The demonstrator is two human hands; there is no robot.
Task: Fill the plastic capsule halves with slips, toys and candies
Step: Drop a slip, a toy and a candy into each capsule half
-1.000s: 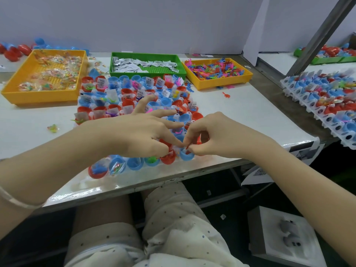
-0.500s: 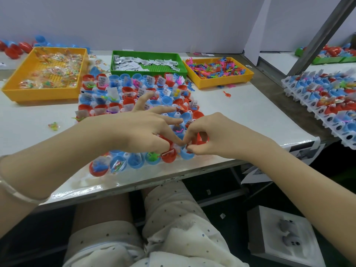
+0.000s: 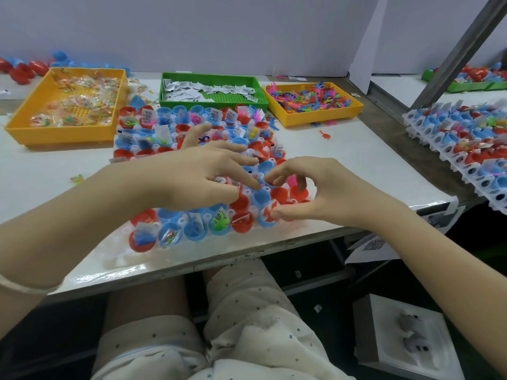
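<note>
The capsule halves (image 3: pixel 260 197), red and blue, stand open side up in a white rack (image 3: pixel 120 260) in the middle of the desk (image 3: pixel 343 149), close to its near edge; many already hold a slip, a toy or a candy. The left hand (image 3: pixel 197 176) lies over the middle of the rack with its fingers (image 3: pixel 241 179) spread and mostly straight, the forefinger pointing right and down among the halves. A slip shows just under those fingers, but I cannot tell whether the hand holds it. A thin bracelet (image 3: pixel 24 287) sits on that wrist. The right hand (image 3: pixel 323 190) is over the near right corner of the rack, thumb and forefinger bent in a wide curve with their tips apart and nothing visible between them; the thumb tip rests on the contents of a blue half (image 3: pixel 264 219) in the near row. The two forefingers almost meet. Along the far side stand three trays: an orange tray (image 3: pixel 60 135) of candies (image 3: pixel 76 100) at the left, a green tray (image 3: pixel 214 76) of slips (image 3: pixel 192 91) in the middle, and a yellow tray (image 3: pixel 323 117) of toys (image 3: pixel 310 98) at the right. A second rack (image 3: pixel 411 116) of filled halves lies on the next desk to the right. A white box (image 3: pixel 406 338) sits on the floor.
</note>
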